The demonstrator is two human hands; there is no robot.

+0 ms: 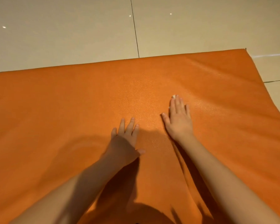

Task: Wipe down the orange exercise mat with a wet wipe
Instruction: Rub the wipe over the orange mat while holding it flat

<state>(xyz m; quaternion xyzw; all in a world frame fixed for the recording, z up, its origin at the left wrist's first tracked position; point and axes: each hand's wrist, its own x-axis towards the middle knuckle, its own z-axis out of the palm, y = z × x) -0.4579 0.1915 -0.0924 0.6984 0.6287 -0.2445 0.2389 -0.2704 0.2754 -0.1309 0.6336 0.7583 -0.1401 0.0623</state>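
1. The wiping looks under way, not finished: the right hand (pixel 179 117) lies flat on the mat (pixel 71 97) with its fingers straight and close together. It presses down on a wipe (pixel 174 96), of which only a small white scrap shows past the fingertips.
2. The left hand (pixel 125 139) also lies flat, fingers straight and slightly spread, holding nothing. It seems to brace the person's weight, just near and left of the right hand.
3. How much has been cleaned is hard to judge. A paler, shinier patch sits in the middle of the mat around the hands, which may be dampness or just lamp glare; I cannot tell which.
4. The left stretch, the far edge and the far right corner show no clear wet trace, so most of the surface probably remains to be covered.
5. The mat is orange, with a fine pebbled grain like a leather-look cover. Soft ripples run across it toward the right side, which suggests padding that gives under pressure.
6. Its far edge is straight and the far right corner is square and slightly raised, so it has some thickness.
7. It lies on a floor (pixel 71 29) of glossy beige tiles with thin dark joints, which reflect small points of light.
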